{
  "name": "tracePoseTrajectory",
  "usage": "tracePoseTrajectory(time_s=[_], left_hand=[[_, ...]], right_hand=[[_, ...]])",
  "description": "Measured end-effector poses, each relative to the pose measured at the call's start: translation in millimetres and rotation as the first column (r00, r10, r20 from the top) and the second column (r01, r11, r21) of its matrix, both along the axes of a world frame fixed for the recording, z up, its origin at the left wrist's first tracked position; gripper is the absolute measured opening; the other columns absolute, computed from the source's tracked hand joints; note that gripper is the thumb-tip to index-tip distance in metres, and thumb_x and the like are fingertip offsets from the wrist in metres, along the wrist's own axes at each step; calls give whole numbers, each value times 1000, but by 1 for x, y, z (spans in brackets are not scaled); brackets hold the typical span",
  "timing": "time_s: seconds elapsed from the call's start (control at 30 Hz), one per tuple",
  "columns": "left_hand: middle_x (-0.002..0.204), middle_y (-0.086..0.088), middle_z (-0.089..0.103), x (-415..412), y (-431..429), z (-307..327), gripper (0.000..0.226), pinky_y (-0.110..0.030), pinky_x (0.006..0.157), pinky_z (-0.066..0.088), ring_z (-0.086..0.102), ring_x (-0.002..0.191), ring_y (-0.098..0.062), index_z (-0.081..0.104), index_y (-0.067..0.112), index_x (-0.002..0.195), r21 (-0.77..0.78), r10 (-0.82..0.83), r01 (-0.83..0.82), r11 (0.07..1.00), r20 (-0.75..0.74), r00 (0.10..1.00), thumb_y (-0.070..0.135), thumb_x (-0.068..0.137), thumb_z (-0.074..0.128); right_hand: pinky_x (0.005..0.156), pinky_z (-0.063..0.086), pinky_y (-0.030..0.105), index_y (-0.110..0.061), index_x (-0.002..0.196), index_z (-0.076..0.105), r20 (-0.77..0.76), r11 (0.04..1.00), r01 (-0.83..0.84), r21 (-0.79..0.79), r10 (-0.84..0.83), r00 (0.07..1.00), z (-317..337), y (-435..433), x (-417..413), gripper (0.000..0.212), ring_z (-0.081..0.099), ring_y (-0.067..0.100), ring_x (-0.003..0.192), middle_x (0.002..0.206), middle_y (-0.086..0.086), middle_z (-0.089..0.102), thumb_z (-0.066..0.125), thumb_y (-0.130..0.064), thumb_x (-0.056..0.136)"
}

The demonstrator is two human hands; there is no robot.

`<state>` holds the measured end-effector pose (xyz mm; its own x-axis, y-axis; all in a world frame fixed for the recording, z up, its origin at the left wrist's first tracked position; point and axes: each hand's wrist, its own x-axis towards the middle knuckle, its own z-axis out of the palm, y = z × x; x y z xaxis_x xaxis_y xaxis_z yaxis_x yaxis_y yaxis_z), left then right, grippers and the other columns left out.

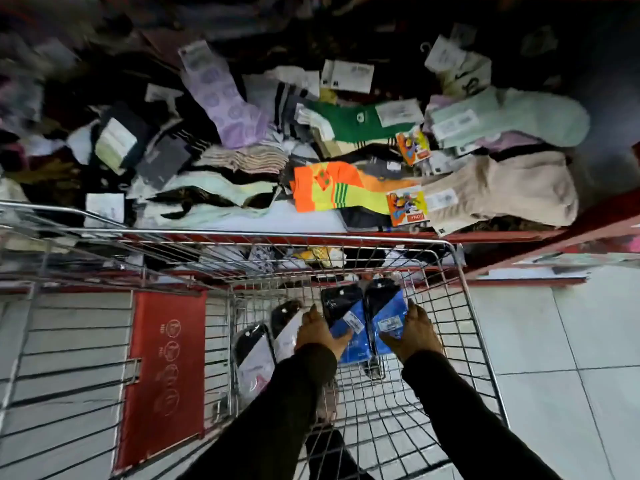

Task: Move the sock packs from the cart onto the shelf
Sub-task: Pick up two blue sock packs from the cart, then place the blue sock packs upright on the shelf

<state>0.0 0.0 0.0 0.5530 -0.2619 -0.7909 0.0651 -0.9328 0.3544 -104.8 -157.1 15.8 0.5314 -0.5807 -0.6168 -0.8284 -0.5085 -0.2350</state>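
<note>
The light is uneven — the floor tiles (561, 327) at the right are pale and bright, while the back of the shelf (398, 15) sinks into near black. Heavy motion blur smears the upper left corner, so the heap there is perhaps unreadable. The wide lens bends the cart (464, 306) wires outward at the edges. The middle stays fairly sharp — labels show, though their print does not.

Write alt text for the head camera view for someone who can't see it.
Both hands reach into a wire shopping cart, the left hand and right hand each gripping a blue sock pack. Two white packs lie to their left, and the shelf beyond is heaped with loose socks.
</note>
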Motion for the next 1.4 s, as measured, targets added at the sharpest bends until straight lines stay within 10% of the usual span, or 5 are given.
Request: tracePoseTrajectory(time_s=[0.57, 0.77, 0.93, 1.4], left_hand=[[141, -13, 51, -8, -46, -66, 100, -39, 99, 52, 58, 124, -35, 34, 4, 144, 95, 222, -221, 971, 0, 975, 58, 73, 77], [159, -15, 29, -11, -18, -16, 113, -40, 108, 44, 45, 137, -37, 11, -1, 152, 52, 173, -178, 983, 90, 981, 60, 78, 71], [131, -13, 54, -12, 18, 61, 95, -40, 80, 58, 65, 105, -35, 31, 5, 133, -64, 230, -221, 973, 233, 945, 63, 71, 76], [149, -8, 45, 35, 83, 298, 109, -35, 97, 49, 55, 128, -30, 26, 14, 149, -524, 454, -79, 848, 642, 618, 54, 67, 84]], right_hand=[[101, 47, 45, -5, 146, 25, 67, 986, 151, -67, -147, 987, -40, 6, 4, 112, 47, 35, 130, 139, 18, 49, 84, -48, 62], [99, 48, 46, -6, 146, 27, 108, 983, 173, -62, -166, 980, -7, 14, 0, 115, 49, 38, 127, 136, 18, 49, 89, -44, 57], [102, 47, 45, 3, 138, 35, 287, 978, 193, -79, -163, 944, 46, 31, -6, 115, 53, 41, 119, 129, 24, 52, 94, -35, 47], [104, 40, 28, 0, 132, 37, 893, 975, 183, -127, 32, 448, 280, 68, 44, 102, 46, 22, 122, 127, 12, 45, 93, -30, 52]])
